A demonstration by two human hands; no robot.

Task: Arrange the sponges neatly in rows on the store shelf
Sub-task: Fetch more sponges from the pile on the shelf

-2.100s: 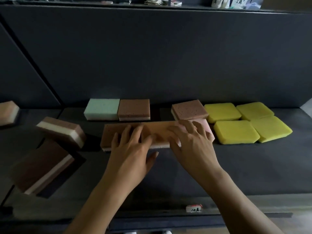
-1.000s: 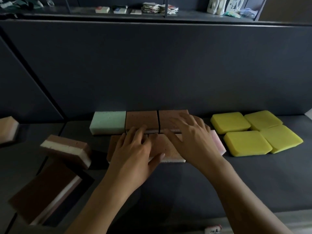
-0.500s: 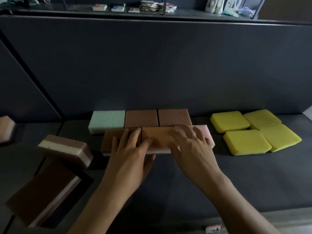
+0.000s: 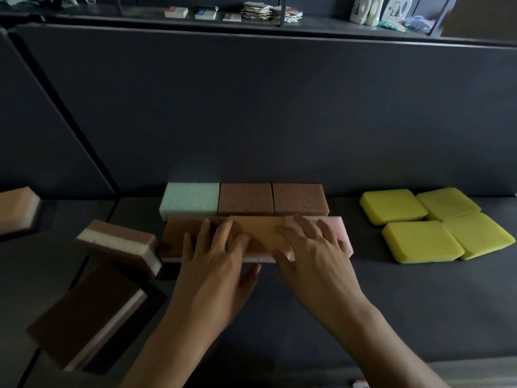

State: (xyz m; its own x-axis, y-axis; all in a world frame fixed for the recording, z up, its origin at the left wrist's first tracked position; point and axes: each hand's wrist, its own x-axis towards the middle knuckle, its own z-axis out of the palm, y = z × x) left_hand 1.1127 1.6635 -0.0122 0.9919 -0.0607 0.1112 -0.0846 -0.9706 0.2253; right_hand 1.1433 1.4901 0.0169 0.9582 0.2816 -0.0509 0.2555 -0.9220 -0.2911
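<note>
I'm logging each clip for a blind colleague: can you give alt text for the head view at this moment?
Two bare hands, left hand and right hand, lie flat on a front row of sponges on a dark shelf, pressed against a back row of one green and two brown. Four yellow sponges sit grouped at right; loose layered brown sponges lie askew at left.

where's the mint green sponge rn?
Head view: the mint green sponge sits at the left end of the back row against the shelf wall, touching a brown sponge on its right.
</note>
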